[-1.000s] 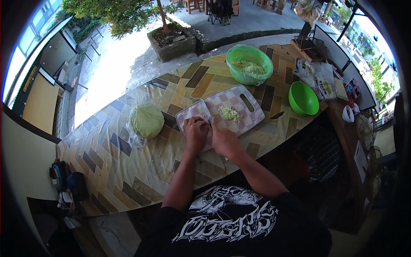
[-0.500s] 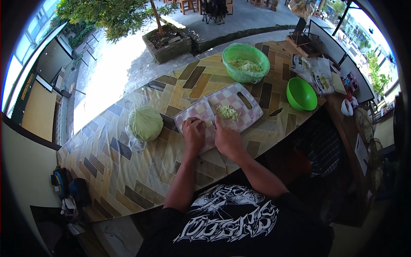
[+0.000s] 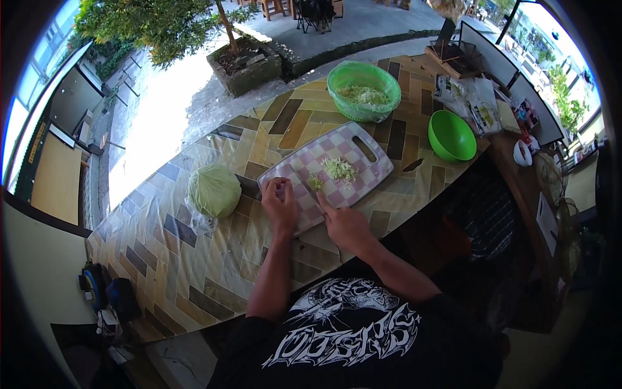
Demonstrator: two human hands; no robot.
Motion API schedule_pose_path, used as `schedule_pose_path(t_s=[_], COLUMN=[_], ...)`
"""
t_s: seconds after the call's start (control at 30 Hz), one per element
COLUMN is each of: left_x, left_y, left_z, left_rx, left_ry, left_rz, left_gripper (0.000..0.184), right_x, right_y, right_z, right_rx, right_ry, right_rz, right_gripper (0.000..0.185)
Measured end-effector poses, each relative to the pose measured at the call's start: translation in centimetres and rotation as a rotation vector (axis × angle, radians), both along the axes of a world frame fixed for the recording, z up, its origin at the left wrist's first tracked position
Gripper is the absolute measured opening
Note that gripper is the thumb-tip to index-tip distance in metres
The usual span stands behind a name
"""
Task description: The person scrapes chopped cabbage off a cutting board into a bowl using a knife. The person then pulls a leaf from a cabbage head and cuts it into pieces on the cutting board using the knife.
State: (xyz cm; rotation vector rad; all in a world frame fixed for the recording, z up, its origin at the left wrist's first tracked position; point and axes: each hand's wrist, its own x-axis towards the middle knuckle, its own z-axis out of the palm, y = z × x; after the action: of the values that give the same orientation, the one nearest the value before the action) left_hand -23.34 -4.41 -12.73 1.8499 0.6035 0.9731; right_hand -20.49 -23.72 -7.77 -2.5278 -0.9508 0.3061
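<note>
A pink-and-white checkered cutting board (image 3: 317, 150) lies on the table in front of me. On it sits a small heap of shredded cabbage (image 3: 339, 170), with a few more shreds beside the blade. My right hand (image 3: 348, 228) grips a knife (image 3: 304, 181), index finger stretched forward along it; its blade is hard to make out against the board. At the board's left edge, my left hand (image 3: 280, 206) has its fingers curled together, and whatever they hold is hidden. A pale green cabbage (image 3: 215, 190) rests on clear plastic to the left.
Beyond the board stands a green basket (image 3: 335, 107) lined with plastic, holding shredded cabbage. A bright green bowl (image 3: 451, 136) is at the right, near plastic packets (image 3: 481, 107). The tiled-pattern table (image 3: 194, 259) ends in front of my body.
The blade has dropped lower and tilted left, and loose shreds now show beside it. My left hand has shifted slightly left, apart from the knife. The whole view has shifted a little.
</note>
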Motion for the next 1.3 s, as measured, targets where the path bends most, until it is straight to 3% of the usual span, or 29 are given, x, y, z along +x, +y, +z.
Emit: schedule_pose_path(t_s=[0.23,0.53,0.7,0.83,0.9,1.0,1.03,1.13,1.23,1.3], left_x=[0.4,0.1,0.1,-0.1,-0.8,-2.3,-3.0,-4.6,-5.5,-6.0], left_y=[-0.2,-0.5,-0.6,0.4,1.3,1.6,1.9,2.0,1.8,1.7], left_z=[-0.6,0.1,0.5,1.3,1.9,2.5,2.2,1.8,1.9,1.7], left_rx=[0.1,0.068,0.078,0.216,0.283,0.394,0.408,0.39,0.275,0.226], left_ry=[0.055,0.086,0.071,0.189,0.311,0.425,0.48,0.494,0.543,0.534], left_rz=[-0.078,-0.072,-0.064,-0.146,-0.185,-0.072,-0.063,-0.012,-0.032,-0.052], left_gripper=[0.008,0.008,0.008,0.019,0.029,0.05,0.067,0.073,0.074,0.073], right_x=[3.9,1.2,1.9,4.5,6.4,7.7,8.1,10.3,13.3,14.4], right_y=[-3.3,-1.5,-2.1,-4.7,-6.4,-7.9,-8.3,-9.3,-9.6,-9.5], right_z=[0.8,0.8,0.5,1.4,-0.1,1.0,1.7,-0.1,-3.3,-3.2], right_rx=[-0.045,0.05,0.031,0.042,0.191,0.276,0.281,0.312,0.449,0.384], right_ry=[-0.019,0.047,0.015,-0.006,-0.012,0.046,0.077,0.015,-0.158,-0.119], right_rz=[-0.145,0.04,-0.032,-0.117,-0.067,-0.106,-0.138,-0.244,-0.169,-0.189], right_gripper=[0.058,0.057,0.057,0.053,0.048,0.042,0.041,0.038,0.036,0.035])
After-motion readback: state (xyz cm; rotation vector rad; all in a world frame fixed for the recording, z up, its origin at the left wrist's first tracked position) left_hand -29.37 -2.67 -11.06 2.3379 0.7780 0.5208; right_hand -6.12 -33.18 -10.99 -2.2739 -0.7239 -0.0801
